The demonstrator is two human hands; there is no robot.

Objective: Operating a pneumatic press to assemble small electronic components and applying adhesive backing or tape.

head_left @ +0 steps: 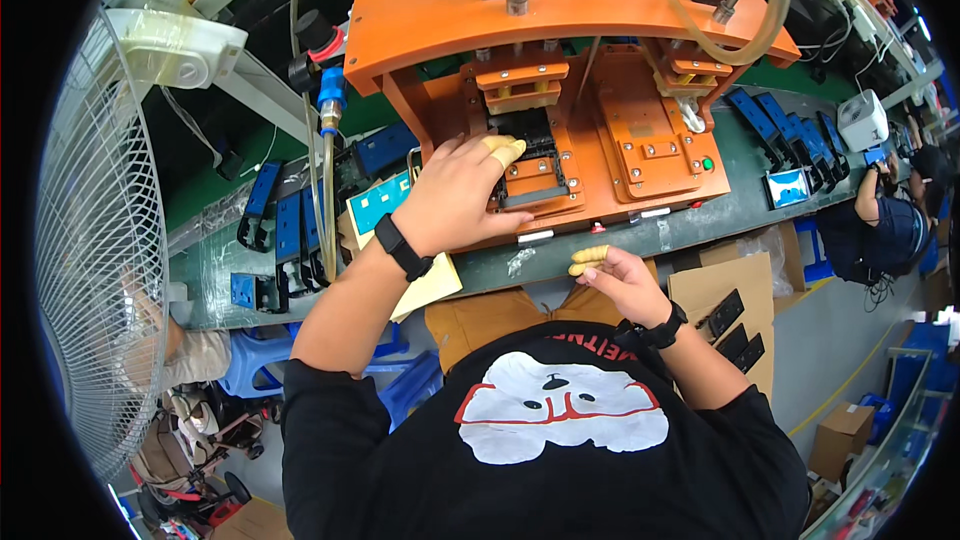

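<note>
One hand, your left hand (pixel 455 195), lies open on the black part (pixel 530 145) in the orange press (pixel 560 90), while your right hand (pixel 620 280) curls empty nearer you.

White wire fan guard (pixel 95 240) standing far left of the green conveyor belt (pixel 700 225), blue plastic stools (pixel 250 360) sitting beneath it — cardboard box (pixel 738 290) leaning below its right stretch, white box (pixel 862 120) resting at its far end.

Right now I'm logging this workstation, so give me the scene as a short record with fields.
left hand: left hand reaches into the orange press fixture, fingers on the black part in its nest
right hand: right hand held loosely closed near the bench edge, holding nothing visible
fingers: yellowish finger cots
nearby: blue-and-black holders on the green belt
</note>
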